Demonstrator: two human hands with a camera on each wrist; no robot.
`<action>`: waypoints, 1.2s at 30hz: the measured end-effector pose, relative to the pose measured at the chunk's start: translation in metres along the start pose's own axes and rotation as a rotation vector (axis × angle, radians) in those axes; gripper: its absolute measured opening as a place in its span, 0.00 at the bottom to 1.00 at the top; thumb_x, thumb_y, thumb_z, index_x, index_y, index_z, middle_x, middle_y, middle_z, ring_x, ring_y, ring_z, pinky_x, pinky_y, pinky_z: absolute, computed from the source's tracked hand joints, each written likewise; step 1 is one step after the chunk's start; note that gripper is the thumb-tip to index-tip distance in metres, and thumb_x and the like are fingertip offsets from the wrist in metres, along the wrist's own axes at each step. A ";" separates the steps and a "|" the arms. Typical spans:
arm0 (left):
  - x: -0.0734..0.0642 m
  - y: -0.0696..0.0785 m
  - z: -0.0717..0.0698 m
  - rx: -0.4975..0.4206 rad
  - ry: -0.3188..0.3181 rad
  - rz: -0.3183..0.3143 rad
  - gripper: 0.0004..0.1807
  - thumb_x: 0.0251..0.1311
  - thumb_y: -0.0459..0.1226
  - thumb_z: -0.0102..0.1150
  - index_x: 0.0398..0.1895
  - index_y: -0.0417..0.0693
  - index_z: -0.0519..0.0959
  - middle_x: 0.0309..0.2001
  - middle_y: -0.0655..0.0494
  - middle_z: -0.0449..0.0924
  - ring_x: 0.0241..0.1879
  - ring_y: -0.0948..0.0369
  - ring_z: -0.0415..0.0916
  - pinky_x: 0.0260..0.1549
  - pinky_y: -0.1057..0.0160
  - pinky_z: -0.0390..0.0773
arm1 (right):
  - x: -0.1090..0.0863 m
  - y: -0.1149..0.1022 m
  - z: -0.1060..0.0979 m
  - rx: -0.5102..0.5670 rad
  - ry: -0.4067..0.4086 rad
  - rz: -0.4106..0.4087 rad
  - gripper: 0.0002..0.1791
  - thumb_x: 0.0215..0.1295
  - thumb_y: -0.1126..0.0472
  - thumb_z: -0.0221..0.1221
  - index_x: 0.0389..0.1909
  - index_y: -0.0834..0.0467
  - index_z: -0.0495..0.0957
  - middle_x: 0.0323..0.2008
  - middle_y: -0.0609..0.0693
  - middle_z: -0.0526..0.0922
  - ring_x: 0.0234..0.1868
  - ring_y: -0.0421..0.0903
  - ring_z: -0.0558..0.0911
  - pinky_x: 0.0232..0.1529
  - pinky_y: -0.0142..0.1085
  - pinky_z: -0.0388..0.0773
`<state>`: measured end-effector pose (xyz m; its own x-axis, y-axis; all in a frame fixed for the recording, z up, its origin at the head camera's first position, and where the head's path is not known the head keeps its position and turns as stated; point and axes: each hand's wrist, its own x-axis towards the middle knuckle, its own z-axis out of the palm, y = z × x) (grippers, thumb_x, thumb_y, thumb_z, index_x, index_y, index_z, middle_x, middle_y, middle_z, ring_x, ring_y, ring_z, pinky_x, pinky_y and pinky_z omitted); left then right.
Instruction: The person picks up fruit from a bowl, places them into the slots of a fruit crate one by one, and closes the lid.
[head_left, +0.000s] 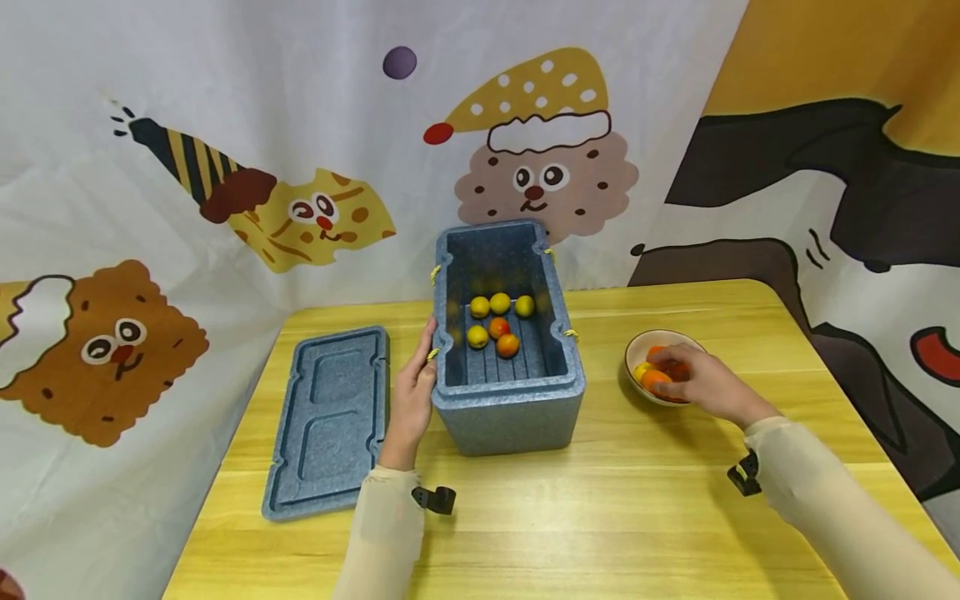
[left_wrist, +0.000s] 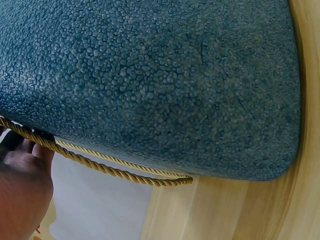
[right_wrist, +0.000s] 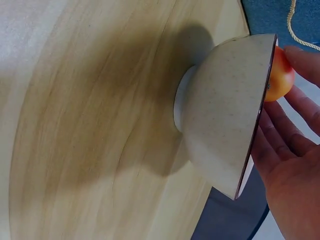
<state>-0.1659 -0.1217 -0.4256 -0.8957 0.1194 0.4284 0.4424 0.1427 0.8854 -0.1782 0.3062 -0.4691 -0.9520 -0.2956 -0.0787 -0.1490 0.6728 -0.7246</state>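
Observation:
A speckled blue-grey foam box (head_left: 510, 425) stands lidless on the table, with several yellow and orange-red fruits (head_left: 498, 327) on its ribbed floor. My left hand (head_left: 411, 392) rests along its left outer wall. In the left wrist view, the fingers (left_wrist: 42, 150) pass behind the box's twisted yellow rope handle (left_wrist: 115, 171). To the right is a cream bowl (right_wrist: 225, 110) with a dark rim, holding orange, red and yellow fruits. Reaching over its rim, my right hand (head_left: 705, 382) has thumb and fingers around an orange-red fruit (right_wrist: 281, 76). The other fingertips are hidden inside the bowl.
The box's flat grey lid (head_left: 330, 417) lies on the table left of the box. Behind the wooden table (head_left: 525, 533) hangs a white cloth (head_left: 315, 100) printed with cartoon snacks. Black cameras are strapped to both wrists.

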 end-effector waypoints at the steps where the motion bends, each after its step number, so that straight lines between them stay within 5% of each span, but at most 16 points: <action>1: 0.000 0.000 0.000 0.000 0.002 -0.001 0.28 0.67 0.22 0.37 0.72 0.28 0.56 0.72 0.36 0.55 0.56 0.51 0.62 0.47 0.64 0.62 | 0.000 0.000 0.000 -0.001 0.002 -0.001 0.24 0.63 0.61 0.66 0.58 0.67 0.75 0.54 0.61 0.76 0.54 0.59 0.76 0.54 0.54 0.70; 8: 0.000 0.001 0.001 -0.011 -0.006 0.005 0.28 0.68 0.23 0.36 0.72 0.29 0.56 0.73 0.38 0.54 0.58 0.52 0.61 0.49 0.65 0.61 | -0.002 0.001 0.004 0.000 0.022 -0.020 0.21 0.61 0.63 0.67 0.53 0.67 0.77 0.49 0.59 0.79 0.49 0.55 0.79 0.50 0.47 0.75; 25: 0.001 -0.001 -0.002 -0.016 -0.012 -0.020 0.28 0.69 0.23 0.36 0.73 0.30 0.55 0.73 0.38 0.53 0.60 0.52 0.60 0.49 0.65 0.61 | 0.001 0.000 0.006 -0.016 0.027 -0.034 0.19 0.61 0.65 0.66 0.51 0.67 0.78 0.48 0.59 0.79 0.49 0.56 0.79 0.51 0.50 0.74; 31: -0.001 0.000 -0.002 -0.022 -0.001 -0.016 0.27 0.70 0.23 0.36 0.73 0.30 0.55 0.73 0.38 0.53 0.46 0.55 0.65 0.45 0.64 0.62 | 0.003 0.004 0.008 -0.035 0.033 -0.033 0.18 0.62 0.66 0.66 0.52 0.66 0.78 0.48 0.57 0.80 0.48 0.54 0.80 0.50 0.46 0.75; 36: -0.001 0.000 -0.001 -0.015 -0.005 -0.021 0.27 0.70 0.24 0.36 0.73 0.30 0.56 0.73 0.38 0.54 0.28 0.60 0.57 0.41 0.65 0.64 | -0.003 0.001 0.005 -0.016 0.061 -0.021 0.20 0.62 0.64 0.66 0.54 0.64 0.77 0.52 0.59 0.78 0.51 0.60 0.79 0.51 0.52 0.75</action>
<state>-0.1647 -0.1226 -0.4261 -0.9046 0.1216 0.4086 0.4227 0.1307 0.8968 -0.1747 0.3045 -0.4729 -0.9630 -0.2688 -0.0214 -0.1734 0.6779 -0.7144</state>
